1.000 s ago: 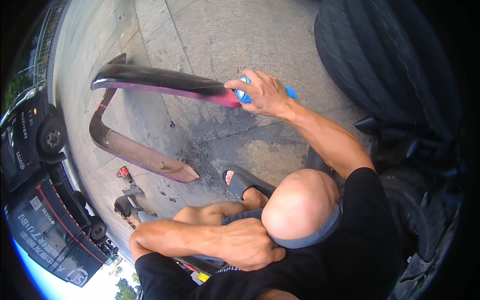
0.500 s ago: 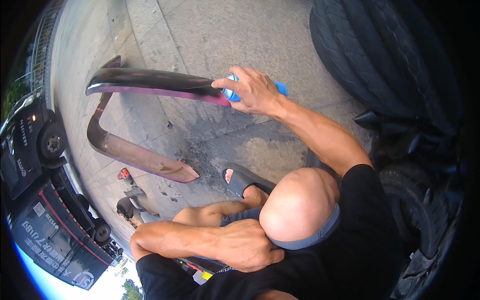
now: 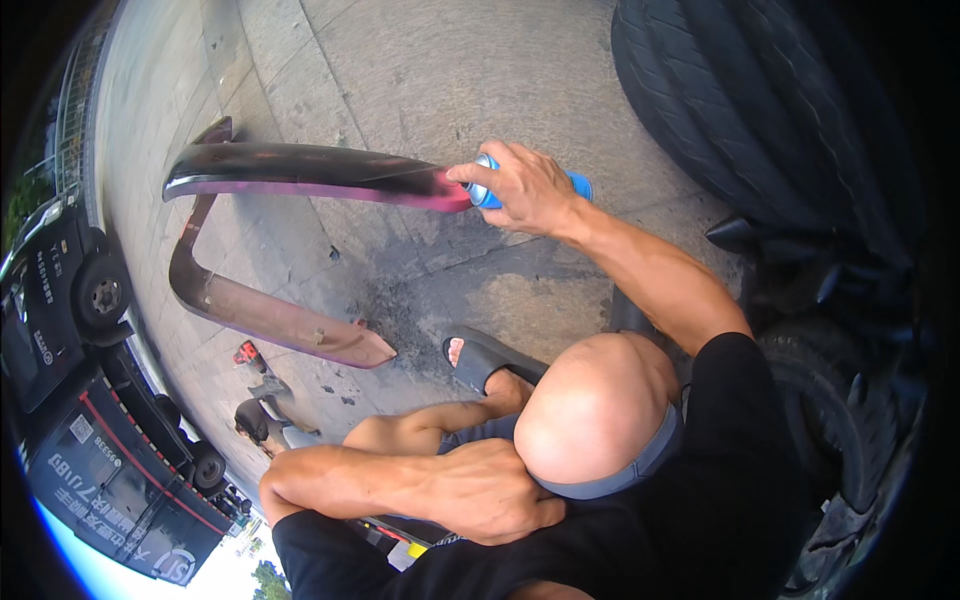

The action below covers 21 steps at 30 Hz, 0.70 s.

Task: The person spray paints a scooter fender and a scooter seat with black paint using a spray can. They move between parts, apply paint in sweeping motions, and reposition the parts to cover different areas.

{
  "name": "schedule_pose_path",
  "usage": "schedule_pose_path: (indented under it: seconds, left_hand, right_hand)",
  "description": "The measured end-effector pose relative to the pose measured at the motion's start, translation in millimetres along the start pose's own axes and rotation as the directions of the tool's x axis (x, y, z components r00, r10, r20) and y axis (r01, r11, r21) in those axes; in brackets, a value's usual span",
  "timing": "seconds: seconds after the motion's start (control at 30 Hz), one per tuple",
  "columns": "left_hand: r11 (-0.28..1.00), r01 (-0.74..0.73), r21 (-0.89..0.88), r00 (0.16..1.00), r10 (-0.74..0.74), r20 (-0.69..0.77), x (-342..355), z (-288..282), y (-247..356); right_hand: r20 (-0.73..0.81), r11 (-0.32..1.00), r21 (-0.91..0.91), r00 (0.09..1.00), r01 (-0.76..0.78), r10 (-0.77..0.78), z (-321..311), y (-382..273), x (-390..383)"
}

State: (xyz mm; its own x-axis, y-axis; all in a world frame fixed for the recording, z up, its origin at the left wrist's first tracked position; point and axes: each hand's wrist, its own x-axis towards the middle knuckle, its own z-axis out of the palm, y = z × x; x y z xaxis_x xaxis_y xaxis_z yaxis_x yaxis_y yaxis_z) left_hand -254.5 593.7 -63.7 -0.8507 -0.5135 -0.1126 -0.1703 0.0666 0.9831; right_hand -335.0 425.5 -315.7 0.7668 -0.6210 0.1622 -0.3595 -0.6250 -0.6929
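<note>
My right hand (image 3: 532, 190) is closed round a blue spray can (image 3: 483, 182), its forefinger at the can's nozzle end. The can is beside the right end of a long curved panel (image 3: 300, 165), which resembles a vehicle trim piece. Glossy black covers most of the panel's upper face; its lower edge and right end show pink. The panel bends round on the left into a dull pinkish-brown arm (image 3: 290, 328). My left hand (image 3: 500, 492) lies curled against my bent knee (image 3: 600, 415), its fingers mostly hidden, so what it holds, if anything, does not show.
Large black tyres (image 3: 740, 110) stand at the right. On the paving at the left lie a red and black power tool (image 3: 250, 355) and a dark object (image 3: 262, 420). A dark truck (image 3: 110, 470) is at the far left. My sandalled foot (image 3: 480, 360) stands near the middle.
My right hand has moved slightly to the right with the spray can, and more of the panel's pink end shows. My left hand has stayed by the knee.
</note>
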Motion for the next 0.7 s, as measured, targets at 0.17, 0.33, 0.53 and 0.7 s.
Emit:
schedule_pose_path:
  seconds: [0.17, 0.33, 0.53, 0.7]
  left_hand:
    - [1.000, -0.010, -0.016, 0.998, 0.009, -0.066, 2.6, -1.3, 0.2]
    - [1.000, 0.001, -0.024, 1.000, -0.002, -0.004, 2.1, -7.3, 0.9]
    - [1.000, -0.013, 0.004, 0.996, 0.014, -0.088, 5.4, -2.3, -1.2]
    - [1.000, -0.016, -0.007, 0.998, 0.015, -0.061, 2.3, -2.4, -2.4]
  right_hand:
    - [-0.004, 1.000, 0.016, 1.000, 0.009, -0.009, 3.3, 7.7, -7.8]
    - [0.067, 0.999, 0.024, 0.997, -0.047, 0.046, -1.7, 11.3, -18.2]
    - [0.049, 0.999, 0.033, 0.998, -0.032, 0.030, 0.0, 0.9, -8.4]
    - [0.044, 1.000, -0.006, 0.999, -0.025, 0.025, -3.9, 12.8, -23.3]
